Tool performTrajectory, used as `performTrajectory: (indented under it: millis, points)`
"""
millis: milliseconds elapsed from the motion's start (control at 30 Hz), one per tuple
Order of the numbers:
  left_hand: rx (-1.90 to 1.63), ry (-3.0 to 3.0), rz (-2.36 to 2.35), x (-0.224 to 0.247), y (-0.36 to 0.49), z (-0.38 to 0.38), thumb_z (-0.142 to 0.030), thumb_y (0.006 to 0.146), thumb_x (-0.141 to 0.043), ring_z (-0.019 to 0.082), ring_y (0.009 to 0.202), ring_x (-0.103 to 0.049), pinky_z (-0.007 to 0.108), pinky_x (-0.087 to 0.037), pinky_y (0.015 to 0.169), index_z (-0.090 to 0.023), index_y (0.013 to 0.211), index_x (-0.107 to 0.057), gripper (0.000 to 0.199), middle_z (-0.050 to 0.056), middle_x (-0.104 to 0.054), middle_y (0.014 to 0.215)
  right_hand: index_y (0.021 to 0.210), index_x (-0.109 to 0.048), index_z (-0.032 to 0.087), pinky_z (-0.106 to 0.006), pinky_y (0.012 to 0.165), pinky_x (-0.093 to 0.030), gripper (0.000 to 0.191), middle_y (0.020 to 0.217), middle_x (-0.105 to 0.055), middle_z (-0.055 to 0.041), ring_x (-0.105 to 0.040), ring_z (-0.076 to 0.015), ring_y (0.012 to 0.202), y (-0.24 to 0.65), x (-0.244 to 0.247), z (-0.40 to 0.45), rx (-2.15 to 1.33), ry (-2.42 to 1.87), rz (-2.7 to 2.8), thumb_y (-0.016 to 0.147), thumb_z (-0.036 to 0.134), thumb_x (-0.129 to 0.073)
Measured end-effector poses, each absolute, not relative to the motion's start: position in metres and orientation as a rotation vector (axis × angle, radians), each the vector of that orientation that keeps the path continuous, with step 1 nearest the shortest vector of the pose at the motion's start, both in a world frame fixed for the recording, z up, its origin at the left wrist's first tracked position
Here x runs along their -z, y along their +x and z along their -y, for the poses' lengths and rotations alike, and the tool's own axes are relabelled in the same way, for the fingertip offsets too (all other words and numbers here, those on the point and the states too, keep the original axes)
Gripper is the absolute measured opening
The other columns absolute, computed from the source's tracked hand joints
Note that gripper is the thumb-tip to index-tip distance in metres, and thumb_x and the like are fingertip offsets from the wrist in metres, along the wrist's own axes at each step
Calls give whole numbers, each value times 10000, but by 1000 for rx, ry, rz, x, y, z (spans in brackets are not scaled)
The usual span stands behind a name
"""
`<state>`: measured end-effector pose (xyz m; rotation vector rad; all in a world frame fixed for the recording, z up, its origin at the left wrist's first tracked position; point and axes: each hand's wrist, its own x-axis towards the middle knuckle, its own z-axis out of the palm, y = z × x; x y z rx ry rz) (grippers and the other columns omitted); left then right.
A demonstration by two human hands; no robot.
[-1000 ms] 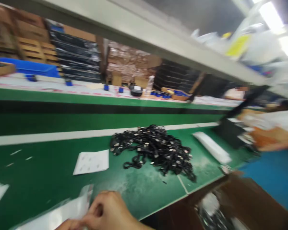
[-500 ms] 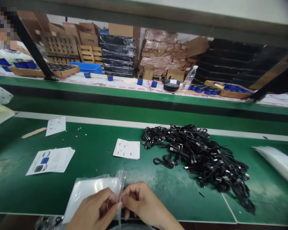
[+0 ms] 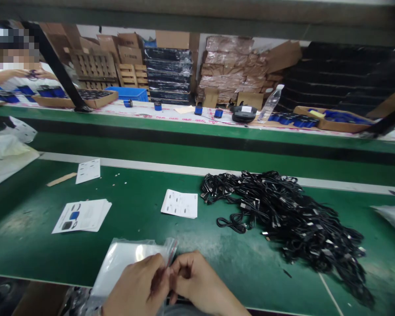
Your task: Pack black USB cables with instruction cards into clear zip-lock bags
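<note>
My left hand (image 3: 138, 283) is closed in a pinch on the edge of a clear zip-lock bag (image 3: 123, 256) with a red line along its opening. The bag lies flat near the table's front edge, probably on top of others like it. My right hand (image 3: 197, 281) pinches the same opening from the right, its thumb and fingertips meeting those of the left. The fingers partly hide the red zip strip. Beyond the hands lies a small stack of printed leaflets (image 3: 180, 204). To their right spreads a large heap of coiled black USB cables (image 3: 283, 210).
Another leaflet stack (image 3: 80, 216) lies at left, near a single sheet (image 3: 88, 170) and a flat wooden strip (image 3: 62, 179). A raised shelf behind holds a plastic bottle (image 3: 271, 104), blue-and-black devices and cardboard trays. A co-worker's hands (image 3: 36, 73) work at far left.
The view has turned slightly left, so the table's contents sit farther right. Both my hands stay pinched at the bag's opening, now closer together. The co-worker's hands have come into view.
</note>
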<state>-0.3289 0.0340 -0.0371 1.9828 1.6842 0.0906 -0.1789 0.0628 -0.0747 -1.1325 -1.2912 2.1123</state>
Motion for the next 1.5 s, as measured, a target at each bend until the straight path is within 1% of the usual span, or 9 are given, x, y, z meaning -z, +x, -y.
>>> performTrajectory:
  millis: [267, 500, 733, 1033, 1167, 1267, 1367, 1433, 1500]
  points:
    - [-57, 2052, -1664, 42, -332, -33, -141, 803, -351, 176, 560, -608, 256, -356, 525, -223, 644, -430, 196, 5, -625, 619, 622, -539, 167, -219, 486, -356, 75, 536, -526, 18, -505, -121, 487, -178, 76, -57, -1881, -1222, 1493, 667, 226, -532]
    - [-173, 2100, -1595, 47, -334, -29, -199, 857, -313, 116, 484, -570, 204, -369, 470, -221, 610, -389, 260, -24, -593, 565, 673, -564, 161, -237, 559, -337, 168, 700, -640, -51, -602, -167, 635, -173, 59, -56, -1224, -1300, 2201, 797, 122, -456]
    - [-287, 2191, -1660, 50, -333, -22, -107, 698, -407, 97, 419, -529, 192, -346, 420, -224, 563, -372, 181, -55, -520, 477, 580, -558, 179, -233, 488, -271, 126, 615, -671, -13, -620, -141, 550, -179, 62, -53, -990, -1324, 2386, 679, 113, -514]
    - [-741, 2317, -1863, 18, -354, -23, -180, 781, -465, 48, 332, -429, 141, -347, 378, -222, 538, -374, 263, -95, -403, 413, 533, -505, 196, -265, 479, -252, 231, 528, -619, -11, -588, -161, 490, -163, 65, -55, -837, -1615, 2280, 750, 130, -458]
    - [-768, 2297, -1766, 11, -344, -22, -168, 792, -468, 55, 359, -479, 150, -366, 389, -223, 570, -424, 233, -89, -467, 436, 862, -617, 184, -256, 602, -397, 160, 826, -670, -59, -625, -192, 698, -163, 54, -55, -1105, -1464, 2109, 812, 192, -465]
    - [-699, 2313, -1661, 12, -338, -21, -127, 796, -441, 61, 377, -500, 159, -375, 396, -225, 568, -428, 248, -81, -491, 455, 1208, -512, 174, -281, 722, -440, 422, 1029, -635, -91, -596, -216, 878, -164, 55, -57, -1353, -1363, 1906, 792, 242, -540]
    - [-630, 2402, -1556, 22, -345, -20, -192, 767, -528, 141, 753, -661, 226, -505, 672, -234, 835, -551, 83, -1, -678, 815, 920, -624, 180, -263, 637, -406, 171, 735, -611, -20, -549, -182, 700, -172, 64, -63, -1641, -1257, 1703, 771, 254, -587]
    - [-519, 2514, -1629, 34, -356, -21, -316, 639, -666, 305, 1201, -486, 496, -364, 994, -230, 1216, -422, 632, 120, -536, 1301, 693, -563, 180, -241, 559, -361, 165, 596, -510, 23, -471, -140, 586, -179, 70, -68, -1791, -1184, 1525, 785, 315, -592]
    - [-309, 2578, -1712, 48, -368, -22, -341, 513, -702, 389, 1326, -289, 662, -81, 1055, -201, 1333, -280, 933, 173, -363, 1446, 651, -495, 186, -231, 524, -353, 304, 562, -456, 42, -432, -117, 536, -186, 73, -71, -1901, -1136, 1408, 791, 440, -583]
